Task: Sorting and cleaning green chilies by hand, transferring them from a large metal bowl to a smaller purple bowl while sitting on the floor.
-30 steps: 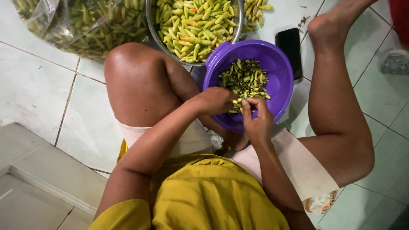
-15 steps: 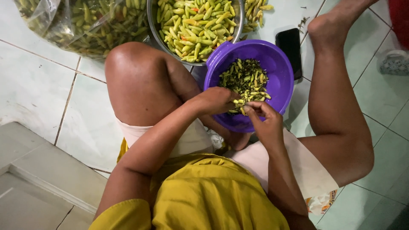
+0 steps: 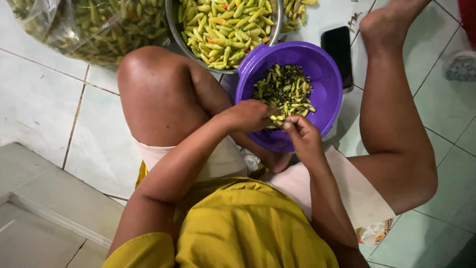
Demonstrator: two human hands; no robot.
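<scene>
Person sits on tiled floor (image 3: 44, 114), both hands meeting over the near rim of a purple plastic bowl (image 3: 327, 89). Left hand (image 3: 246, 115) is curled narrow around a few small green chilies (image 3: 275, 119), fingers closed on them. Right hand (image 3: 301, 137) is pinched at the same chilies, thumb and fingertips tight on one end. Inside the purple bowl lies a heap of green stems and chili bits (image 3: 283, 88). Touching the bowl's far rim is a metal basin (image 3: 174, 24) full of yellow-green chilies. Left of the basin sits a clear plastic bag of chilies (image 3: 84, 25). Just right of the bowl lies a black phone (image 3: 338, 49).
</scene>
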